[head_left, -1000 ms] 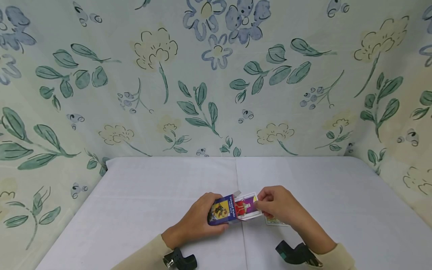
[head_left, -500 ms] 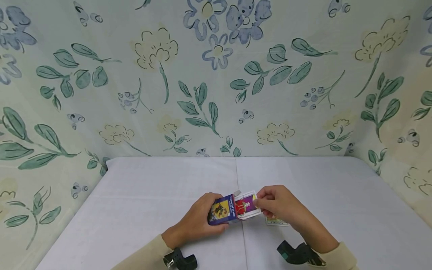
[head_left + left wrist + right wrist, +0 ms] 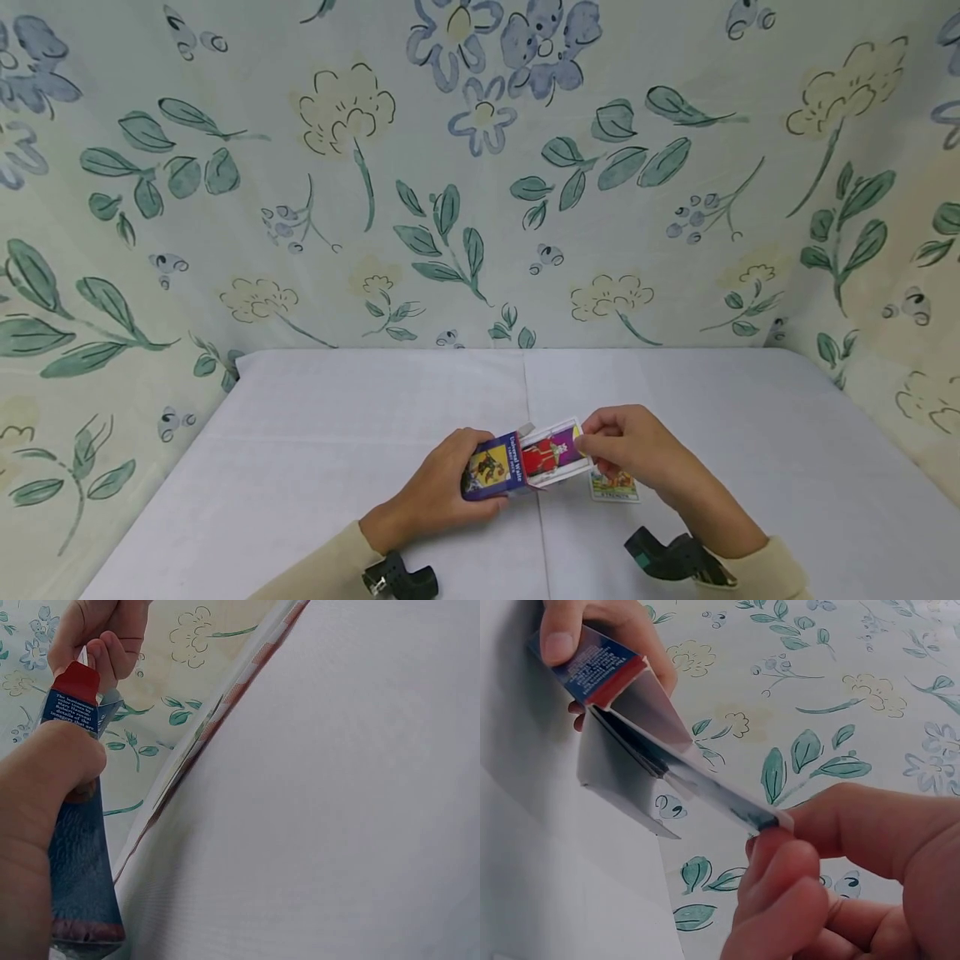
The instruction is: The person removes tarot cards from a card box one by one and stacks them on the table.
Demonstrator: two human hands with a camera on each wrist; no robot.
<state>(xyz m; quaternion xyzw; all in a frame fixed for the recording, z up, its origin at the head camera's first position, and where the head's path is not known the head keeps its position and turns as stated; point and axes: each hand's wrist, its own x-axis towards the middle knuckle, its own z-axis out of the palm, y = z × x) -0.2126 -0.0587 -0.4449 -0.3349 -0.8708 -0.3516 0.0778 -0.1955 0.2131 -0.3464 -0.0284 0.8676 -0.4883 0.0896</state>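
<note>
My left hand [image 3: 438, 492] grips a blue tarot card box [image 3: 491, 471] with a yellow picture on its front. The box's end flap stands open toward the right. Between thumb and fingers, my right hand [image 3: 637, 446] pinches the outer end of a tarot card [image 3: 547, 454] with a red and purple picture. That card reaches out of the box mouth, its inner end hidden inside. In the right wrist view the pinched card [image 3: 727, 799] shows edge-on as a thin strip. Below the right hand, another tarot card [image 3: 615, 487] lies face up on the table, partly covered.
A white cloth covers the table [image 3: 337, 433], with a crease running down its middle. Behind and at the sides hangs a curtain [image 3: 465, 250] with a flower and leaf print. Each wrist wears a small black camera [image 3: 401, 577].
My right hand has moved to the right and slightly up, drawing the red and purple card further out. More of the card on the table shows. The left hand and box have stayed in place.
</note>
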